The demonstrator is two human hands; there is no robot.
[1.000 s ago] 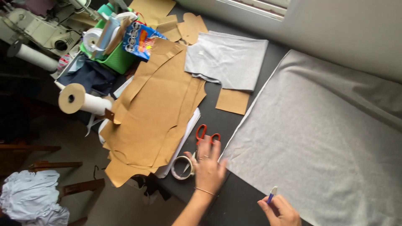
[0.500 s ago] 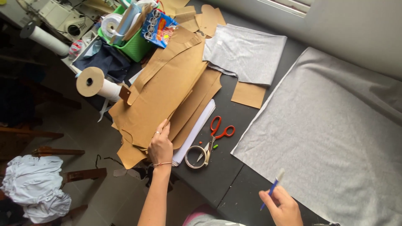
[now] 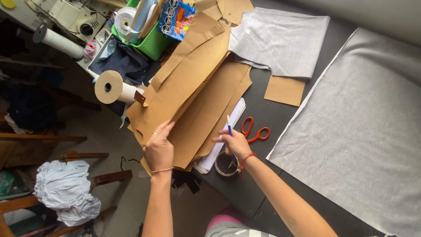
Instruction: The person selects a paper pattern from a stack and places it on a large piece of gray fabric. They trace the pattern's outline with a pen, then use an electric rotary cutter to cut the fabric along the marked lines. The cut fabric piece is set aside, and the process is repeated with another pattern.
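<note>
- A stack of brown paper pattern pieces (image 3: 193,96) is spread over the dark table (image 3: 245,184), overhanging its edge toward 9 o'clock.
- The near end of the stack is pressed flat by the left hand (image 3: 158,149); fingers are extended and together, nothing clamped.
- A blue pen (image 3: 229,128) is held in the right hand (image 3: 234,142), fingers closed round it, the tip pointing to 12 o'clock over the stack's edge.
- White paper sheets (image 3: 226,136) are seen under the stack, beneath the right hand.
- A roll of clear tape (image 3: 226,164) is noted at 6 o'clock of the right hand, touching the wrist.
- Orange-handled scissors (image 3: 254,131) lie just beside the hand at 2 o'clock.
- Grey fabric (image 3: 364,131) is spread at 3 o'clock; a folded grey piece (image 3: 278,41) at 1 o'clock.
- A green basket (image 3: 151,44) and a paper roll (image 3: 112,87) sit at 11 o'clock.
</note>
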